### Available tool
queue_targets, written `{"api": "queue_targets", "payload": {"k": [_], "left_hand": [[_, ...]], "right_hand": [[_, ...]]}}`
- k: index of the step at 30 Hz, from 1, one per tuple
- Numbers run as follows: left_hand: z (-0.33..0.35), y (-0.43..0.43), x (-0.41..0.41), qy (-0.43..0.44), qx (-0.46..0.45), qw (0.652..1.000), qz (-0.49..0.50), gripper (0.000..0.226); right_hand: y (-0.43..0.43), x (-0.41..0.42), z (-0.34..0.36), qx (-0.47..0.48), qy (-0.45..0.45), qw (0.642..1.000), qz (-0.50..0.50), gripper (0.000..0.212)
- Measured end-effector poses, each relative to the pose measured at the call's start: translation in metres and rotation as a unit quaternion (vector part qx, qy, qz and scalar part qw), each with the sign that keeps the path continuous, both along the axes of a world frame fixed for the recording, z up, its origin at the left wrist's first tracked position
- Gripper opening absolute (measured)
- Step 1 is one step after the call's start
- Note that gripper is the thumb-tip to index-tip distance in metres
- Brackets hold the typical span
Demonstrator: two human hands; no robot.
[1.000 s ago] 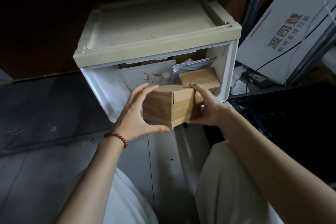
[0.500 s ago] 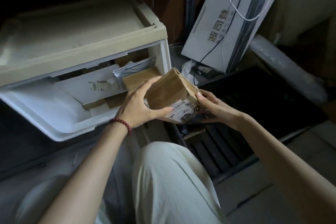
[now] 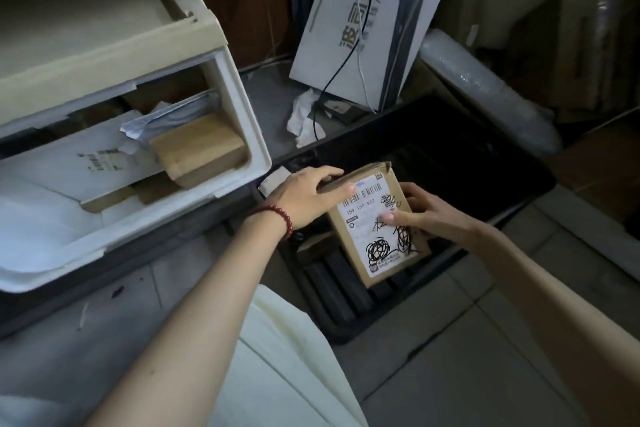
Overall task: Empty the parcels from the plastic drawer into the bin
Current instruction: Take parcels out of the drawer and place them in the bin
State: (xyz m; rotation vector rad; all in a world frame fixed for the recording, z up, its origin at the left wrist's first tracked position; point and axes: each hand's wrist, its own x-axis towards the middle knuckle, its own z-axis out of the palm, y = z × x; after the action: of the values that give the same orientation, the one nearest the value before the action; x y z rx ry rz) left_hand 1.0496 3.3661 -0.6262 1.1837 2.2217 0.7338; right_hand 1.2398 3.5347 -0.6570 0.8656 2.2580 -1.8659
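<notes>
Cardboard's on the move in the head view: the small parcel (image 3: 377, 222) you had at the mouth of the plastic drawer (image 3: 258, 149) a second ago is now out over the black bin (image 3: 485, 163), hanging above its ribbed floor and not yet down. Your left hand (image 3: 304, 196) clamps the box's upper left edge, fingers curled over the top, thumb tip on the label. Your right hand (image 3: 433, 215) grips the right side, one fingertip pressed on the printed face. Both are closed on it, so no release yet.

Half a second back the box rode on edge with its label tipped low and away; now it's rolled label-up, scribbles and barcode facing you. Your gaze has swung right as well: the drawer has slid to the left of the picture and the bin fills the middle. That, I'd say, puts this parcel one drop from done.

Plenty remains, though. A brown box (image 3: 201, 146) sits at the drawer's right front corner, a grey mailer (image 3: 173, 113) behind it, a big white envelope (image 3: 86, 163) to its left. Dark shapes under your hands in the bin are too dim to name.
</notes>
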Motion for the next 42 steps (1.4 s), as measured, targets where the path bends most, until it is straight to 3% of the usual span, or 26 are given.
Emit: {"api": "queue_targets", "payload": {"k": [5, 10, 20, 25, 28, 34, 42], "left_hand": [[-0.025, -0.002, 0.007, 0.124, -0.049, 0.991, -0.011, 0.051], [-0.026, -0.008, 0.006, 0.219, -0.040, 0.975, 0.012, 0.040], [-0.019, -0.025, -0.018, 0.202, -0.045, 0.976, 0.066, 0.033], [-0.020, -0.029, -0.022, 0.209, -0.047, 0.974, 0.077, 0.035], [-0.021, -0.031, -0.025, 0.207, -0.039, 0.974, 0.083, 0.035], [-0.023, -0.029, -0.029, 0.210, -0.042, 0.973, 0.088, 0.033], [-0.015, -0.033, -0.027, 0.197, -0.046, 0.975, 0.088, 0.030]], "right_hand": [[-0.001, 0.012, -0.027, 0.010, -0.069, 0.997, 0.036, 0.088], [-0.007, -0.002, -0.041, 0.035, -0.119, 0.989, 0.078, 0.094], [-0.029, -0.034, -0.084, 0.004, -0.270, 0.948, 0.169, 0.116], [-0.040, -0.045, -0.109, -0.024, -0.285, 0.942, 0.178, 0.134], [-0.042, -0.050, -0.117, -0.035, -0.287, 0.942, 0.170, 0.120], [-0.053, -0.054, -0.139, 0.006, -0.277, 0.950, 0.142, 0.051], [-0.068, -0.056, -0.132, 0.133, -0.306, 0.936, 0.116, 0.055]]}}
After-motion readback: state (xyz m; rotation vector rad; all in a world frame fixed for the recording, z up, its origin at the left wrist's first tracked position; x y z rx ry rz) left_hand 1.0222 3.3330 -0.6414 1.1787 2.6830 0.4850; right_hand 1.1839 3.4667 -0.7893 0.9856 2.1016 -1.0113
